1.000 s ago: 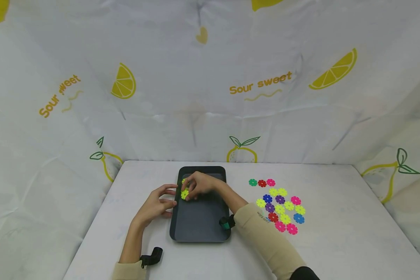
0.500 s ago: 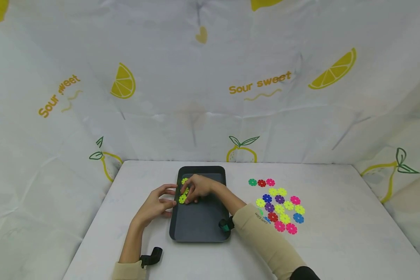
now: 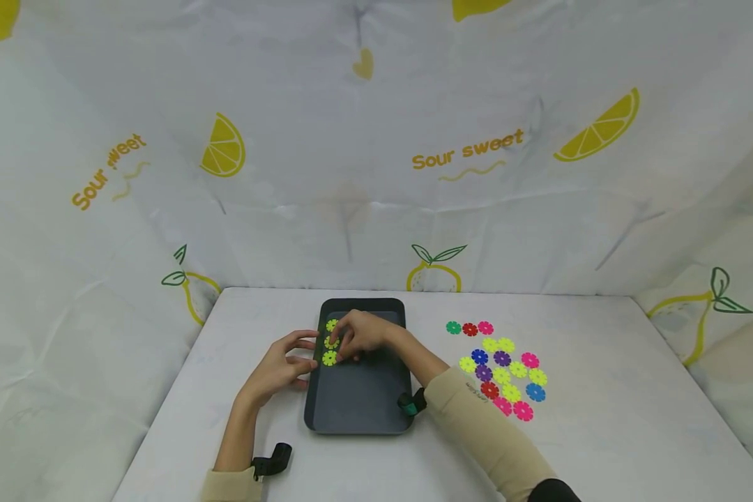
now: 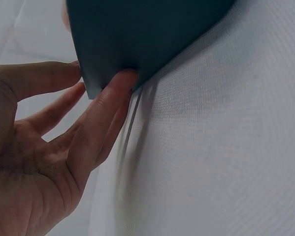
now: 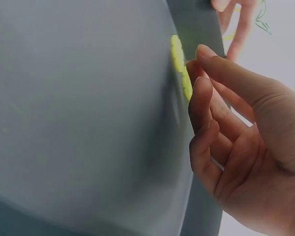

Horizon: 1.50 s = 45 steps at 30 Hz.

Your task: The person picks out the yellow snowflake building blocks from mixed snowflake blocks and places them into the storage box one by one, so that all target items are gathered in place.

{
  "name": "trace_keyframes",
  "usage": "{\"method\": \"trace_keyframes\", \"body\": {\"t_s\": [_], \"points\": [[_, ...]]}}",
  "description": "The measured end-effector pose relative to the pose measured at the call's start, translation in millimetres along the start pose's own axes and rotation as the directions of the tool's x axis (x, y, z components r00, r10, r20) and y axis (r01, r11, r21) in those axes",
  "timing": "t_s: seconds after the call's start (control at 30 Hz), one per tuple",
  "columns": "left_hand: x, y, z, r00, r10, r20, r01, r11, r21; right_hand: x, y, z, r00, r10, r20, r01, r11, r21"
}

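Note:
A dark grey tray [image 3: 358,401] lies on the white table. Along its left side runs a column of three yellow notched snowflake discs: a far one [image 3: 332,325], a middle one [image 3: 330,343] and a near one [image 3: 329,358]. My right hand [image 3: 365,332] reaches over the tray with bent fingers, its fingertips at the middle and near discs. In the right wrist view, thumb and index come close together around the edge of a yellow disc [image 5: 186,84]. My left hand [image 3: 271,369] rests its fingertips against the tray's left rim, and in the left wrist view its fingers [image 4: 95,123] touch the outer wall.
Right of the tray lie several loose snowflake discs [image 3: 502,358] in yellow, pink, blue, purple and red. Behind them a green disc [image 3: 454,327], a red disc [image 3: 470,328] and a pink disc [image 3: 486,327] form a row. A lemon-print cloth [image 3: 376,230] hangs behind the table.
The near yellow disc has moved toward the tray's near side, into line below the others. My right fingers have shifted slightly right, showing more of the discs. The left hand stays put.

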<state>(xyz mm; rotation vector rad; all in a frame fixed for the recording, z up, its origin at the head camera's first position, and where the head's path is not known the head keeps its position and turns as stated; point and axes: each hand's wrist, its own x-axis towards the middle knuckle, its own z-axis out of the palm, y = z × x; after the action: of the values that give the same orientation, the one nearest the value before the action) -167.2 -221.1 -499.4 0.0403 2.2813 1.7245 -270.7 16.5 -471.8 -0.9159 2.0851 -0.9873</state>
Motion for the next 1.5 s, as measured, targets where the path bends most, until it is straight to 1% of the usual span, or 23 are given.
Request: {"method": "trace_keyframes", "body": {"t_s": [0.17,0.37,0.43,0.67,0.83,1.07,1.23,1.33,1.5], "points": [[0.0,-0.1,-0.5,1.000,0.001,0.000,-0.001,1.000,-0.002,-5,-6,-5,0.999,-0.040,-0.010,0.041,0.999,0.010],[0.0,0.2,-0.3,1.000,-0.006,0.002,0.006,1.000,-0.009,-17,-6,-12,0.996,-0.073,-0.055,0.074,0.997,0.006],[-0.1,0.7,0.2,1.000,-0.010,-0.001,0.010,1.000,-0.012,-22,-5,-16,0.993,-0.089,-0.074,0.089,0.996,-0.012],[-0.5,2.1,2.6,0.999,-0.027,-0.020,0.027,1.000,-0.010,-50,-5,-33,0.983,-0.129,-0.130,0.123,0.991,-0.054],[-1.0,2.6,3.4,0.999,-0.021,-0.029,0.021,1.000,-0.001,-70,-4,-47,0.970,-0.151,-0.188,0.142,0.988,-0.061],[-1.9,3.6,4.0,0.999,-0.016,-0.031,0.016,1.000,0.004,-105,4,-66,0.963,-0.116,-0.242,0.099,0.992,-0.080],[-1.2,3.4,4.5,0.999,-0.018,-0.029,0.018,1.000,0.002,-128,21,-75,0.962,-0.083,-0.259,0.066,0.995,-0.074],[-0.9,2.7,4.3,0.999,-0.019,-0.028,0.019,1.000,0.003,-142,34,-78,0.965,-0.051,-0.258,0.033,0.997,-0.073],[-0.7,1.1,3.0,0.999,-0.018,-0.028,0.018,1.000,0.006,-163,53,-78,0.972,0.010,-0.233,-0.022,0.998,-0.051]]}}
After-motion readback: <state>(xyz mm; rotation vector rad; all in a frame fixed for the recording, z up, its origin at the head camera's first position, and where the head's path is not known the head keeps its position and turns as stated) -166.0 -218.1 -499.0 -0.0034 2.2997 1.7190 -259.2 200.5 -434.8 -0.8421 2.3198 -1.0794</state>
